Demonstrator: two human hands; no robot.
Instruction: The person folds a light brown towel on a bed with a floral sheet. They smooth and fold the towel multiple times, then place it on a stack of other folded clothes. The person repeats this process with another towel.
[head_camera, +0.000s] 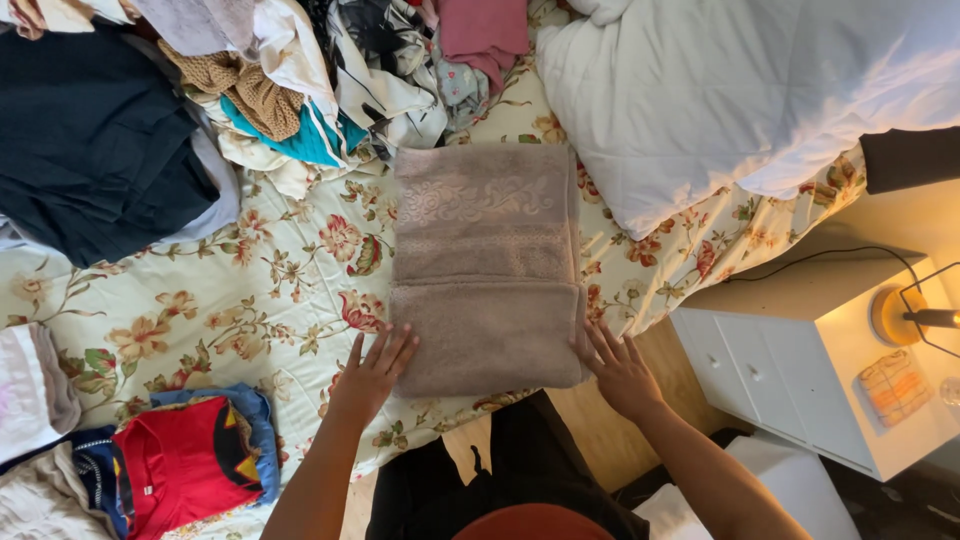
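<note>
Towel (485, 265), taupe, lay folded on the floral bedsheet (270, 300), near edge doubled over itself. Left hand (372, 375) rested flat, fingers spread, at the fold's left corner; right hand (617, 368) lay flat and open against its right edge. Neither gripped the cloth. Loose clothes pile (250, 90) sat beyond; white duvet (720, 90) to the right; red shirt (180, 465) lower left.
</note>
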